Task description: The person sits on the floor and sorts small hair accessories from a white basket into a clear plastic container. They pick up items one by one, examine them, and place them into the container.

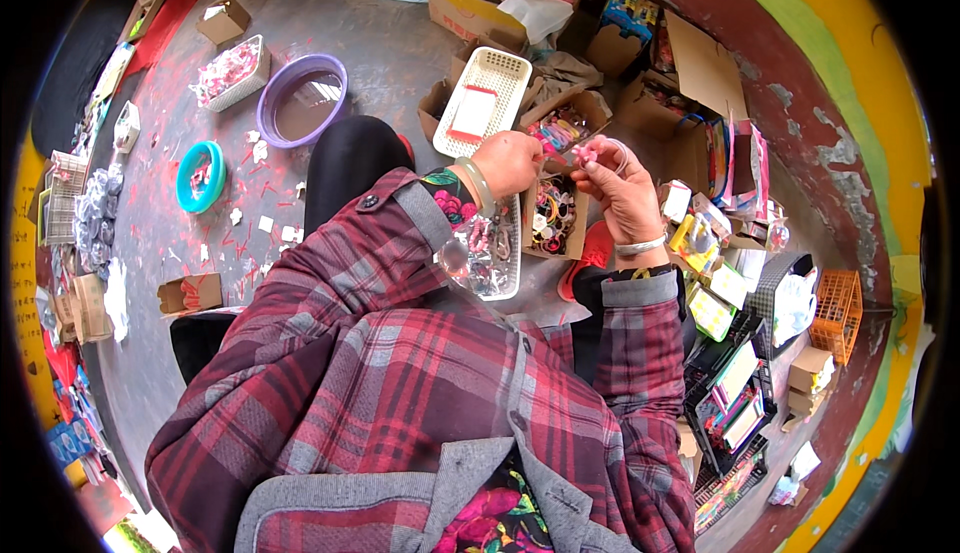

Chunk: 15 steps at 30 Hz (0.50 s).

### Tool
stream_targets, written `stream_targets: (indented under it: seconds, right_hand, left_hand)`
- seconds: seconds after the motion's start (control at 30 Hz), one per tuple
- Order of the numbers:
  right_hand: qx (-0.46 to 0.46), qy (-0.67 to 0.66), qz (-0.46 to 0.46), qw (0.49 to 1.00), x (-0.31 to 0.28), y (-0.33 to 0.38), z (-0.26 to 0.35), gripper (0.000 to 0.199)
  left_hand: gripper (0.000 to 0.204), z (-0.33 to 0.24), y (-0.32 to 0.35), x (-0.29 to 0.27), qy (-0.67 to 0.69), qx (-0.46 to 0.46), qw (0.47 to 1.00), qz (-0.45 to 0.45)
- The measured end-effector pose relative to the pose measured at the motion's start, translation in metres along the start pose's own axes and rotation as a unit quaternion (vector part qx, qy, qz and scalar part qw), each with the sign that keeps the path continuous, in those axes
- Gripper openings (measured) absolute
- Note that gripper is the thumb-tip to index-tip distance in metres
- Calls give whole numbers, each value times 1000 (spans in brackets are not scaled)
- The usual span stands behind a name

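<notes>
My right hand (628,205) pinches a small pink bow-like piece (585,155) between thumb and fingers, and a thin pale loop shows behind its fingers. To its left, my left hand (508,161) is closed in a pinch near the pink piece; what it holds, if anything, is too small to make out. Below the left hand, a white plastic basket (514,271) holds several small items in clear wrapping. A cardboard box of hair ties and flower pieces (552,215) sits under the gap between my hands. Beyond them stands a cream basket (508,65) with a white, red-edged card (472,113) in it.
On the left floor are a purple basin of water (266,113), a turquoise basin (184,189), a white basket of pink pieces (258,75) and scattered scraps. Cardboard boxes (690,143), black crates (768,393) and an orange crate (838,315) crowd the right side by the wall.
</notes>
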State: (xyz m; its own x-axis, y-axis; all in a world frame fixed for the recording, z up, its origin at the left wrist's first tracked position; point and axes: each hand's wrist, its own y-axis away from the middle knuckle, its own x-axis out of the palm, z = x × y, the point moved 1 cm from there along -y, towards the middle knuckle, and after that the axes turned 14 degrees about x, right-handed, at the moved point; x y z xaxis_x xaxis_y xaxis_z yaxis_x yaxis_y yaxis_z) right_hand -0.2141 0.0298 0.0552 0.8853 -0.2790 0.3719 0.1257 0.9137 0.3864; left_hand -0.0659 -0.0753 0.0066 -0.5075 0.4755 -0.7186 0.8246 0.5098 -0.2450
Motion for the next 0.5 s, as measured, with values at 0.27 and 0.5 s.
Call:
stream_targets:
  seconds: [0.27, 0.5]
  right_hand:
    - [-158, 323, -123, 925, 9, -5, -16, 18]
    - [-269, 561, -150, 768, 7, -3, -15, 21]
  left_hand:
    - [11, 1, 0, 8, 3, 23, 1000, 11]
    - [11, 1, -1, 8, 19, 10, 1000, 17]
